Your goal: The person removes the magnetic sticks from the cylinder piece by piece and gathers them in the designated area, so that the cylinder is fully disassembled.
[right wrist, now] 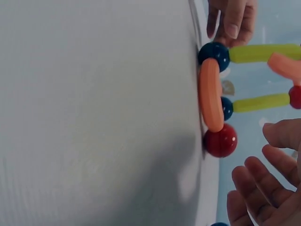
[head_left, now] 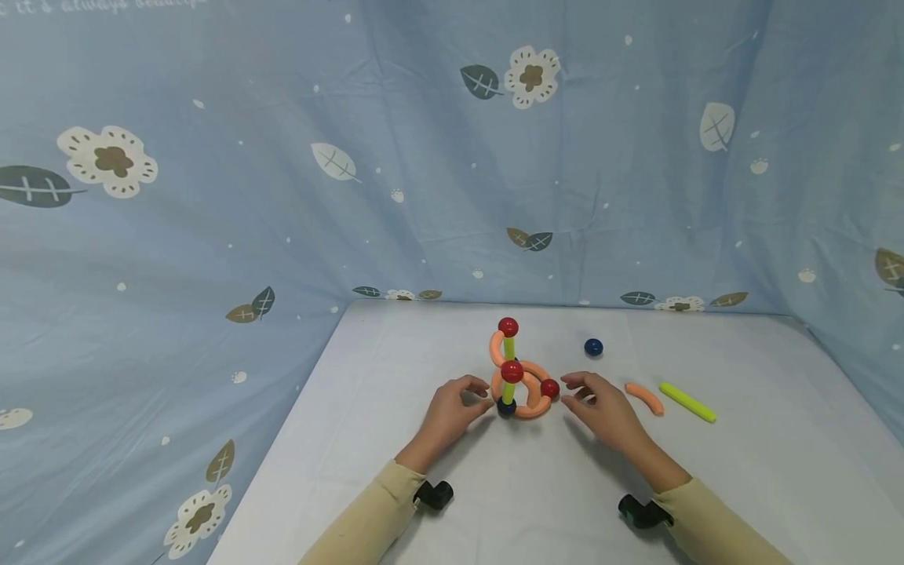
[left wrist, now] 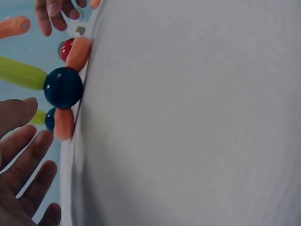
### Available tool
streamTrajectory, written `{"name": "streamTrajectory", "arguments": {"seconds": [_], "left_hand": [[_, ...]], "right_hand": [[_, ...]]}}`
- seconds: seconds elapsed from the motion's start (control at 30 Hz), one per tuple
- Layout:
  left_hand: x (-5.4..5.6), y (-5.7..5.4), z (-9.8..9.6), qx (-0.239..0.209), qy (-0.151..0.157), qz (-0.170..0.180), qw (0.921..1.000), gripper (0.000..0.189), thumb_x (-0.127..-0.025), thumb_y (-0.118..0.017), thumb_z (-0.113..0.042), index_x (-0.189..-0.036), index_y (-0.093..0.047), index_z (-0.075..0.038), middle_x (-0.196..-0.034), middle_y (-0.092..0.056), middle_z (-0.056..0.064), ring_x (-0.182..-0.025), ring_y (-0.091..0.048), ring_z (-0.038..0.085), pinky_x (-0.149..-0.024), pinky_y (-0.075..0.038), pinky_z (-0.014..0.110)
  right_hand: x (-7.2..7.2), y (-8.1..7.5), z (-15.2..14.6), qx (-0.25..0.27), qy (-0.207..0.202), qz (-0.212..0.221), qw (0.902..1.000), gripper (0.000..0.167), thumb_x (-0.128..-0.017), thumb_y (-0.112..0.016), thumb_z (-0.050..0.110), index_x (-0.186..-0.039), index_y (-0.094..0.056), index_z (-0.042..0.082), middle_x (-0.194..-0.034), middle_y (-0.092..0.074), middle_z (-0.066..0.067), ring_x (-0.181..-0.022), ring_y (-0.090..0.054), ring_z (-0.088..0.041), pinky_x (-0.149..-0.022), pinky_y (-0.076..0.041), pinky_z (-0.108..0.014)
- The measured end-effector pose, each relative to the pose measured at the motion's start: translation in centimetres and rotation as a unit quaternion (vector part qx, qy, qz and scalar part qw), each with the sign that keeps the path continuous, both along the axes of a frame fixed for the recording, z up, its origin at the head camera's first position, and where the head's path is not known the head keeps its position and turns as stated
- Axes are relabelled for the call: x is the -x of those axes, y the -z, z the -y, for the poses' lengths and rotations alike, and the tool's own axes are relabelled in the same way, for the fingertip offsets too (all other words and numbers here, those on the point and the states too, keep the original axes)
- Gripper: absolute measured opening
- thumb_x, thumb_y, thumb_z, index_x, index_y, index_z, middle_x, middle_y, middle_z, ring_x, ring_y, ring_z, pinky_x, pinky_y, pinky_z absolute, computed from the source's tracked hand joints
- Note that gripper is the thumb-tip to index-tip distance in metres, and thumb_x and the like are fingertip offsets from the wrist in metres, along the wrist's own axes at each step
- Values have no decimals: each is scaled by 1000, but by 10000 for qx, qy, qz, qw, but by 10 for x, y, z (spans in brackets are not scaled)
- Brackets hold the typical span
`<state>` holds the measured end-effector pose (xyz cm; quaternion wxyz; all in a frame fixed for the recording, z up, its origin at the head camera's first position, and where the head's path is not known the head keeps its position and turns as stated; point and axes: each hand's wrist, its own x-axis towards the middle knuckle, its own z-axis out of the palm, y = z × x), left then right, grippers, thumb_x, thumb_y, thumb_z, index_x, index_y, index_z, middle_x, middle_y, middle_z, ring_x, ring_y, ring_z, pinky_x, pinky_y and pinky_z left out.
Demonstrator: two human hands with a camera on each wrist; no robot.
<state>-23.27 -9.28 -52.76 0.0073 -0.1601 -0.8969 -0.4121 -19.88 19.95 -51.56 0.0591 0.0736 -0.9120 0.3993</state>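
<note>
A pale blue cloth (head_left: 438,188), printed with white flowers (head_left: 532,76) and scattered leaves (head_left: 334,162), hung in soft folds beyond the far edge of the white-covered table (head_left: 777,361) and along its left and right sides. White lettering (head_left: 99,5) crossed the cloth's upper left.

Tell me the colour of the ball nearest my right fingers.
Red; the ball shows best in the right wrist view.

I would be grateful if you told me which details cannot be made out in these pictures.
- Curtain lettering, head view: start and top cut off by the picture's edges.
- Nearer yellow-green rod, left wrist view: far end cut off by the left edge.
- Lower navy ball, right wrist view: partly hidden behind the curved orange piece.
- Right hand, right wrist view: remainder cut off by the right edge.
</note>
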Motion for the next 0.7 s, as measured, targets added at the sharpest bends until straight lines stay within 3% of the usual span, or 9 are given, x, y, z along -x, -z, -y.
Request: {"name": "streamTrajectory", "arguments": {"seconds": [0.2,0.7], "left_hand": [[1,-7,5,-108,-46,-270,9996,29,-92,-77,-30,-116,-71,-14,-105,-72,-8,-110,-64,20,-99,-49,48],[-9,-43,4,-598,-95,-1030,9928,36,-91,-79,-24,-125,-68,-15,-108,-71,-6,-120,-60,20,-105,-46,48]], "right_hand": [[-7,-9,7,12,-127,-308,9994,31,-96,-73,16,-125,-66,8,-118,-68,-9,-103,-65,-26,-89,-55,-49],[-18,-25,21,109,-325,-960,9948,31,-91,-78,13,-120,-68,10,-119,-65,-7,-105,-63,-31,-89,-56,-54]]}}
